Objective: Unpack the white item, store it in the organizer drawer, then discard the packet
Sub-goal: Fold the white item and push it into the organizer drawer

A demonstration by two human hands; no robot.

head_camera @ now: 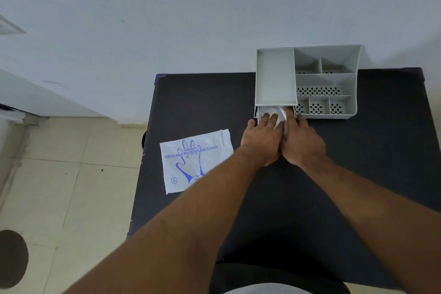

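Note:
A grey desk organizer [334, 79] stands at the back of the black table [370, 150], against the wall. Its drawer [257, 112] sits open under the tall left compartment. A white crumpled bundle of gloves [278, 112] lies in that drawer. My left hand [261, 141] presses on the bundle from the left, fingers spread over it. Beside it, touching, my right hand [303, 143] holds the bundle's right side with fingertips inside the drawer. The flat white packet [195, 160], printed with a blue hand and "Disposable Polyethylene Gloves", lies on the table's left part, partly under my left forearm.
The table's left edge [145, 150] drops to a tiled floor [59, 174]. A white wall [191, 19] rises right behind the organizer. A dark round object [12, 258] sits on the floor at the lower left. Open compartments with perforated bottoms fill the organizer's right side.

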